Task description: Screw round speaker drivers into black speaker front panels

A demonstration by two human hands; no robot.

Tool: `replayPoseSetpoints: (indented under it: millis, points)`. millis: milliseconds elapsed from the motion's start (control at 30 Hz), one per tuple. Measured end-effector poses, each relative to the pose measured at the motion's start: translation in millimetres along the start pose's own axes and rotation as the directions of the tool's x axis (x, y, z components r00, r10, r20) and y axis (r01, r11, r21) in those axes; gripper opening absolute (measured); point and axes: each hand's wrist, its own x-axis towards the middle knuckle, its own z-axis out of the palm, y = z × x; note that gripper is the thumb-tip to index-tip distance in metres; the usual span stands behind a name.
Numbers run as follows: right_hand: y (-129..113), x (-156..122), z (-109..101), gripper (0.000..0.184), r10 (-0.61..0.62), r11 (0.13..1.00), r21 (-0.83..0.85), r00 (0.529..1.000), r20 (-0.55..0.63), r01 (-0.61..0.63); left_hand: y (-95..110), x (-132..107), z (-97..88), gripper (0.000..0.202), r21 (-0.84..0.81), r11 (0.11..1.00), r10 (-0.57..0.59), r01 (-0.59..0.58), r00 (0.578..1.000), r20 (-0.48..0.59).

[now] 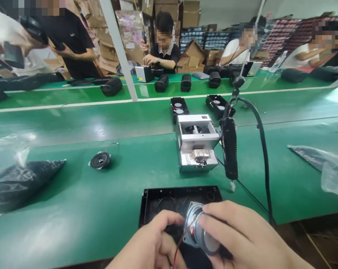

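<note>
A round speaker driver (195, 226) with a square metal flange is tilted on edge above a black speaker housing (150, 194). My right hand (238, 235) grips the speaker from the right, its fingers over the rim and round magnet. At the flange's left edge, the curled fingers of my left hand (157, 239) steady the speaker. A red wire (178, 243) runs down from the speaker across my left fingers. The open housing lies under both hands, which hide much of it; a mesh grille (167, 204) shows inside.
Beyond the housing stands a white screw feeder (198, 144). A black electric screwdriver (229, 149) hangs beside it, its cable (265, 160) curving down rightward. Left are a loose speaker (100, 160) and a bag of dark parts (23, 183). Co-workers sit across the green bench (74, 201).
</note>
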Motion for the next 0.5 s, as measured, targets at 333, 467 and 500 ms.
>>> replayPoseSetpoints:
  millis: [333, 467, 500]
  points:
    - [34, 19, -4, 0.024, 0.067, 0.996, 0.024, 0.902, 0.426, -0.086, 73, 43, 3.0, 0.018, 0.796, 0.475, 0.605, -0.376, 0.796, 0.015]
    - [48, 16, -2, 0.016, 0.041, 0.996, 0.042, 0.832, 0.553, -0.076, 88, 70, 8.6, 0.027, 0.741, 0.373, 0.544, -0.559, 0.779, 0.313]
    - [49, 17, 0, 0.017, 0.024, 0.997, 0.046, 0.822, 0.570, -0.061, 89, 72, 7.0, 0.035, 0.706, 0.401, 0.557, -0.583, 0.768, 0.318]
